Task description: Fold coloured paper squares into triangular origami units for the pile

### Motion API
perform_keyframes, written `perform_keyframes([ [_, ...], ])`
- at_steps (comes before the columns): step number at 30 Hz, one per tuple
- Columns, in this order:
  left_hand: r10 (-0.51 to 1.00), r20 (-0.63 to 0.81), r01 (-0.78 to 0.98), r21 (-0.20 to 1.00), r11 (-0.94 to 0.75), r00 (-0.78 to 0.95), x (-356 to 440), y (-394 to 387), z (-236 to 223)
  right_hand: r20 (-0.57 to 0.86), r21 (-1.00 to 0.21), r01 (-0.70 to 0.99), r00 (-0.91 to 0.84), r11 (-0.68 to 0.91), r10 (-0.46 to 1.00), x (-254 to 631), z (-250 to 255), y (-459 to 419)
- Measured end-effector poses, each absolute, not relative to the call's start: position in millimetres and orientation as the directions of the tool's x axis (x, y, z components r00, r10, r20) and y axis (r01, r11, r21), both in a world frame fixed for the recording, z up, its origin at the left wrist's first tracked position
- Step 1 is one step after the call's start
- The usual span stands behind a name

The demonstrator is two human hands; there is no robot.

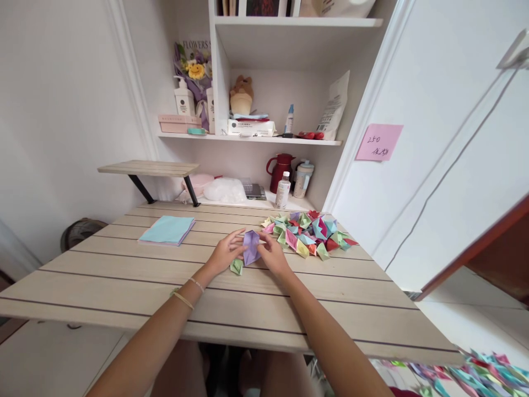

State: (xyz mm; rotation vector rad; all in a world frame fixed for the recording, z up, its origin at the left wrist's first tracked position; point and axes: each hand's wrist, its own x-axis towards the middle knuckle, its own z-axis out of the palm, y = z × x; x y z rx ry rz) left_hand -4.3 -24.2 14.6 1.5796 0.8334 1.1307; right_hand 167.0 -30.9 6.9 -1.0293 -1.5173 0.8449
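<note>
Head view: purple paper (250,248) is upright-ish btwn the person's two hands, just above the desk (165,286) or touching it; can't tell which from here. It's a small pc., taller than wide, pointed toward the bottom, w/ angled folds at the top and a darker, shaded area nr. the middle. Plain lilac, matte, no print that I can see.

Left hand (225,252) has its left edge, thumb low on the paper, other fingers a bit spread and curved behind/above. Right hand (271,255) has the opp. edge, thumb on the side, index bent over nr. the top corner; fingers nearly closed on it.

Small green folded pc. (236,267) lies on the desk just below the left hand, nr. the purple paper's lower end. Off to the R, a heap of folded paper pcs. (303,248) in pink, red, yellow, green, blue etc., pointy and overlapping. Over L, a flat stack of sheets (167,229), light blue on top, purplish edge showing underneath. Clear bottle (282,192) stands behind the heap.
</note>
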Motion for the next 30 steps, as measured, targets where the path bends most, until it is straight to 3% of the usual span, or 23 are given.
perform_keyframes([
  [6,0.895,0.358,0.096,0.914,-0.394,0.265,1.3,-24.4,9.7,0.417,-0.883,0.207,-0.070,0.422,0.906,164.0,8.1,-34.8],
  [10,0.875,0.451,0.293,0.824,-0.484,0.178,5.1,-27.2,9.6,0.479,-0.838,0.245,-0.092,0.487,0.873,156.0,9.7,-40.2],
  [13,0.867,0.492,0.463,0.751,-0.470,0.083,7.4,-29.7,9.8,0.502,-0.822,0.261,-0.091,0.507,0.860,149.2,10.7,-42.7],
  [16,0.857,0.513,0.520,0.720,-0.460,0.048,10.0,-32.5,10.0,0.488,-0.840,0.254,-0.033,0.480,0.872,144.8,10.0,-42.7],
  [23,0.835,0.525,0.377,0.749,-0.545,0.166,8.5,-34.5,16.5,0.388,-0.921,0.054,0.061,0.385,0.920,150.3,0.5,-32.9],
  [27,0.870,0.406,0.125,0.883,-0.452,0.281,1.5,-27.2,16.9,0.286,-0.951,-0.115,0.037,0.288,0.958,159.8,0.5,-27.4],
  [30,0.906,0.352,-0.006,0.933,-0.361,0.234,-3.5,-19.7,15.1,0.222,-0.953,-0.221,-0.037,0.209,0.974,164.1,5.5,-28.1],
])
